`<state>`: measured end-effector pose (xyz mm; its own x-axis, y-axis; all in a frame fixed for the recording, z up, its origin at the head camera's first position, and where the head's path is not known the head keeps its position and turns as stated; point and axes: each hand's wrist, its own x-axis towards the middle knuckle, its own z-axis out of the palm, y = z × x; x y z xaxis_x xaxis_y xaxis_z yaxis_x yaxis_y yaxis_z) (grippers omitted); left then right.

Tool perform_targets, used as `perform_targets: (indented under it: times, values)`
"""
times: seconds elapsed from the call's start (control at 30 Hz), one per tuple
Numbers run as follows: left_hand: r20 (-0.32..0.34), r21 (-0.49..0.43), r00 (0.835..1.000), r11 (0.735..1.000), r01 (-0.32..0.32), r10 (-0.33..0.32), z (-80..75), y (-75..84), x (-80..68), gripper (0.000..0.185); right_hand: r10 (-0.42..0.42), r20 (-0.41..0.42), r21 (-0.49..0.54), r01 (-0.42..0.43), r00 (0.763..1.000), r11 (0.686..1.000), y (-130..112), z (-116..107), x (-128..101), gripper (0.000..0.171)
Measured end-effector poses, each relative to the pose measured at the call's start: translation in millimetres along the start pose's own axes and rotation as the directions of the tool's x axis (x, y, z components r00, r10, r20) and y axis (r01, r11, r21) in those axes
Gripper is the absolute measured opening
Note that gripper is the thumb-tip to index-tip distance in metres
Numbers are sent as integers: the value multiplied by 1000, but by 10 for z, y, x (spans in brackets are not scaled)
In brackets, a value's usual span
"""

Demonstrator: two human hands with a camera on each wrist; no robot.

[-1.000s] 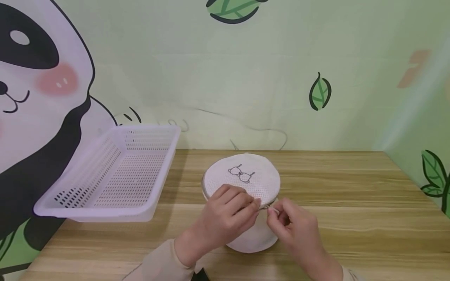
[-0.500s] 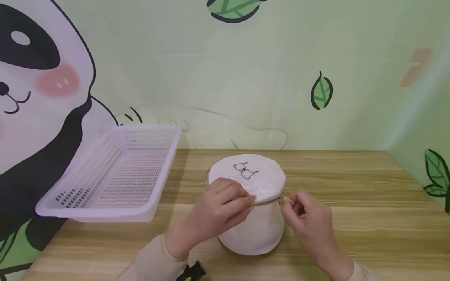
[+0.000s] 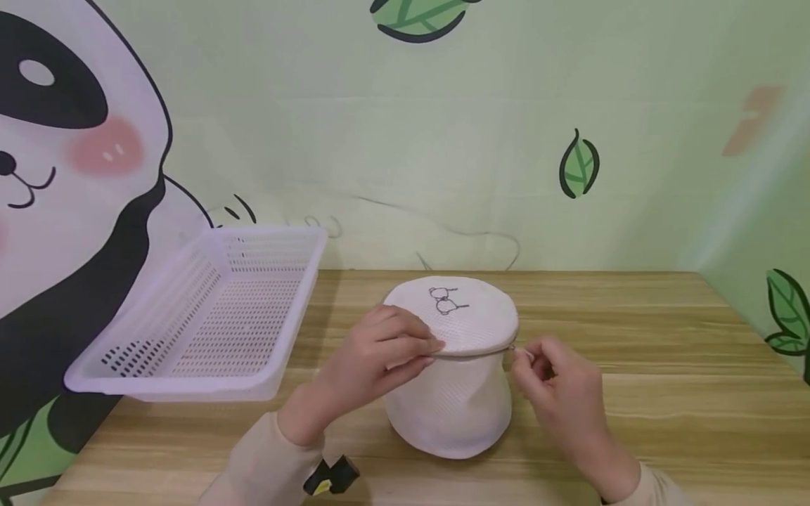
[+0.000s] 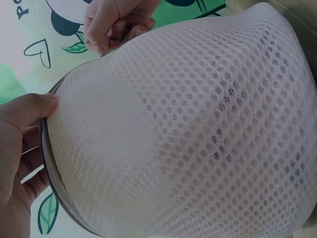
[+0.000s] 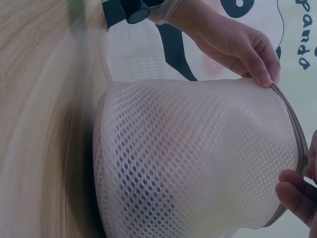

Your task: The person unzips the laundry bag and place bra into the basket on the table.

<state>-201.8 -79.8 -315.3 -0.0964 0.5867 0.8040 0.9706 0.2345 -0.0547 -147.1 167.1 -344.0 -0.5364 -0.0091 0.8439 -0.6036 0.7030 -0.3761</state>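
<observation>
A white mesh laundry bag (image 3: pixel 449 411) stands upright on the table, its round lid (image 3: pixel 474 323) printed with a small line drawing like a pair of glasses. A grey zipper (image 5: pixel 292 119) runs around the lid's edge. At the front left of the rim, my left hand (image 3: pixel 373 358) pinches the zipper edge between thumb and fingers. My right hand (image 3: pixel 566 393) pinches the zipper pull (image 3: pixel 514 348) at the rim's right side. In the left wrist view, the left thumb (image 4: pixel 42 106) presses the rim. Something darker shows faintly through the mesh, its kind hidden.
A pale lilac perforated plastic basket (image 3: pixel 266 383) sits on the left of the wooden table (image 3: pixel 658 393). A black device (image 3: pixel 332 476) is at the left sleeve. Behind the table hangs a green backdrop (image 3: pixel 443 140) with a panda and leaves.
My right hand has drawn the zipper pull rightward along the rim. My left hand has shifted left and farther away along the rim. The bag has turned and slid slightly right.
</observation>
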Motion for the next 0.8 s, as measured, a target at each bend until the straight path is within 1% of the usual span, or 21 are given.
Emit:
perform_targets:
  times: [0.17, 0.33, 0.47, 0.63, 0.8]
  values:
    - [-3, -11, 1000, 1000, 29, -29, -12, -60, -29, 11, 2, 3, -16, -2, 1000, 1000, 5, 5, 13, 18]
    - [-5, 1, 997, 997, 79, -79, -6, -97, -54, 12, -6, 5, 6, 6, 1000, 1000, -1, 32, -3, 19]
    - [-1, 13, 994, 994, 106, -106, 7, -87, -62, 18, -26, -13, 24, 26, 1000, 999, 1, 54, -16, 18]
    - [-3, 29, 992, 991, 129, -129, 17, 1, -14, 26, -40, -28, 30, 41, 999, 999, -22, 58, -25, 18]
    - [-32, 72, 988, 985, 155, -153, 49, 173, 72, 30, -52, -13, 27, 53, 999, 998, -58, 52, -20, 19]
